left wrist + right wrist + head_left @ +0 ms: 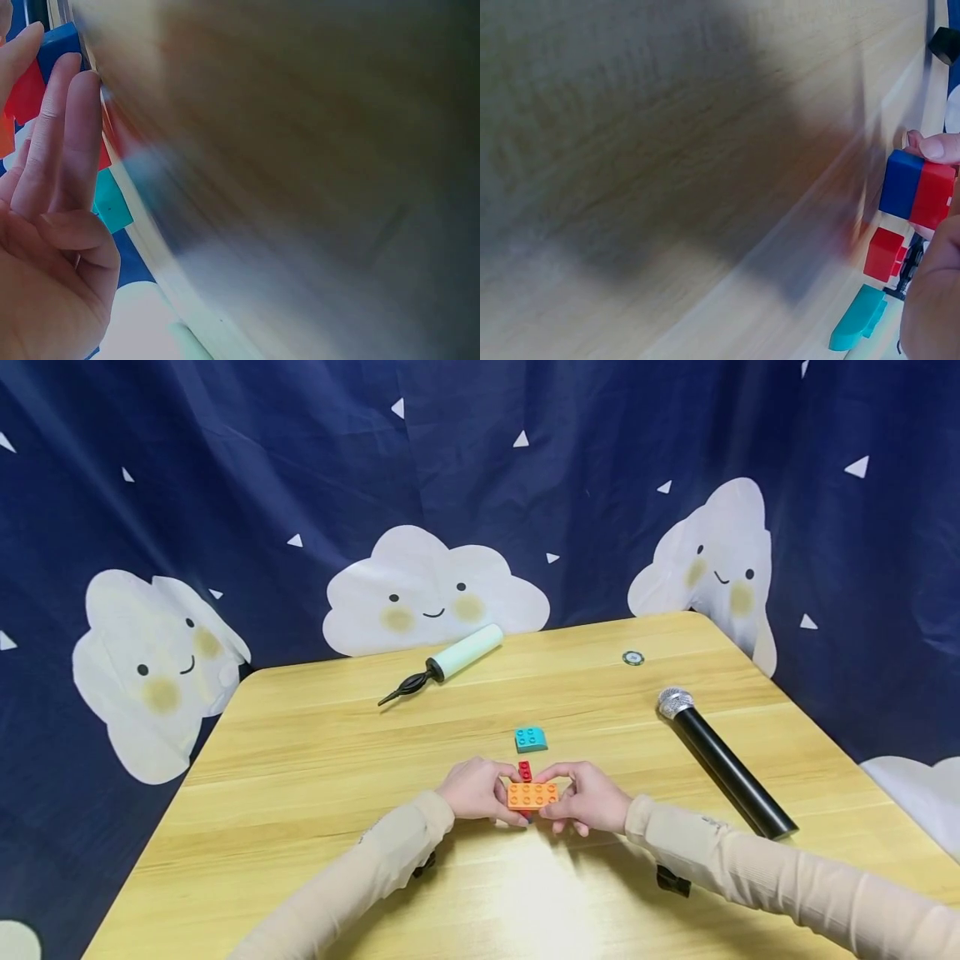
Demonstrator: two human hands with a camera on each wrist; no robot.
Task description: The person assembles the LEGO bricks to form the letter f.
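Observation:
Both hands hold a small stack of toy building bricks just above the table. An orange brick (532, 796) forms its top, a red brick (933, 195) lies under that, and a blue brick (901, 184) is lowest. My left hand (474, 788) pinches the stack's left end, its fingertips against the blue brick in the left wrist view. At the right end, my right hand (594, 797) grips with thumb and fingers. Just beyond the stack lies a small red brick (525, 768), and behind it a teal brick (531, 740) with one rounded edge.
A hand pump (467, 653) with a black nozzle lies at the back of the wooden table (315, 760). To the right is a black microphone (731, 768). A round chip (633, 657) sits near the back right. A blue cloud-print curtain (585, 518) hangs behind.

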